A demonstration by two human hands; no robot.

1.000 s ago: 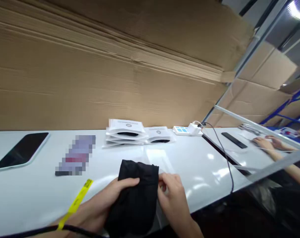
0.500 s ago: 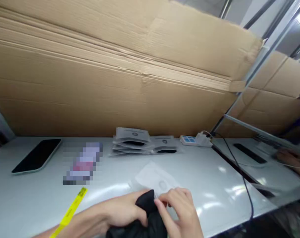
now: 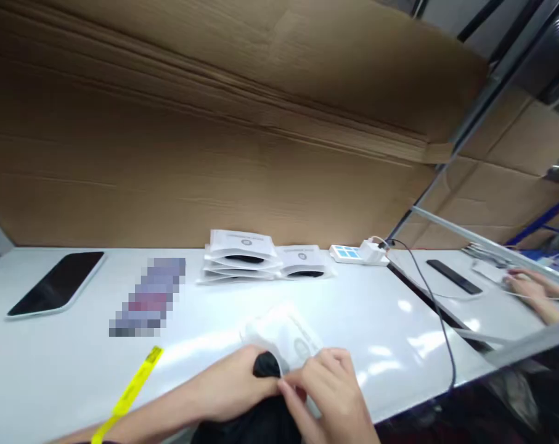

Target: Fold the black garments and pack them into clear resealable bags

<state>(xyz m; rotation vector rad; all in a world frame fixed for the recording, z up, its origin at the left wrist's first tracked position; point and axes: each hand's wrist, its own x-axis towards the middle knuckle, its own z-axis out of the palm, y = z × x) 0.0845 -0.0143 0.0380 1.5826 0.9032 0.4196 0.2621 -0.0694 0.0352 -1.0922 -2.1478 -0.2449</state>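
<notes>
At the near edge of the white table (image 3: 390, 320), my left hand (image 3: 226, 391) grips a folded black cloth (image 3: 261, 410). The cloth's top pokes up between my fingers. My right hand (image 3: 332, 394) pinches the edge of a clear plastic bag (image 3: 283, 333) right beside the cloth. The bag lies partly on the table, its mouth near the cloth's top. A yellow band (image 3: 131, 388) hangs at my left wrist.
Stacks of packed white pouches (image 3: 242, 256) sit at the back under a cardboard wall (image 3: 214, 142). A phone (image 3: 57, 283) lies far left, beside a blurred-out item (image 3: 147, 296). A small white device (image 3: 355, 253) with a cable sits back right. Another person's hands (image 3: 526, 283) work at the right.
The black cloth has dropped lower and is bunched smaller in my left hand. The clear bag, flat on the table before, is now lifted by my right hand against the cloth.
</notes>
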